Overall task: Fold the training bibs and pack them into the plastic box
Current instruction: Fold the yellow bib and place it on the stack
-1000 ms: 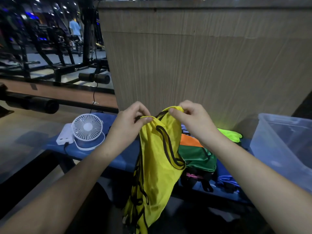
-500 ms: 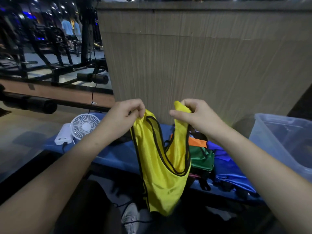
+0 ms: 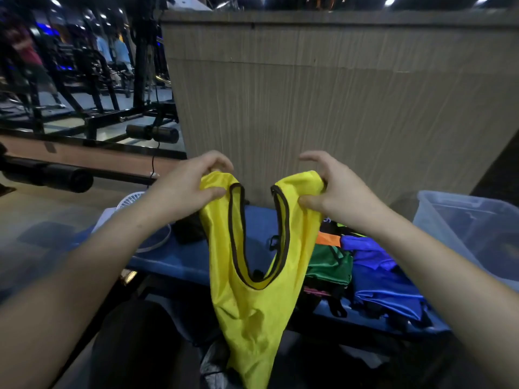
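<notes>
White plastic first: a small desk fan sits at the far left of the blue bench, mostly hidden behind the forearm, well apart from the work.

I log the left hand closed on one shoulder strap of the yellow bib, thumb and fingers pinching the fabric. The bib hangs free in the air in front of the bench, dark-trimmed neckline open between the two straps, lower hem dropping toward the floor. My reading: holding it by both shoulders lets gravity pull it flat, so front and back line up for a first fold.

The right hand pinches the other strap between thumb and lower fingers; its index finger is lifted off the cloth.

Behind and right of the bib, a pile of bibs in green, orange and blue lies crumpled on the bench, not yet folded. At the far right stands the plastic box, translucent; I cannot tell what it holds.
</notes>
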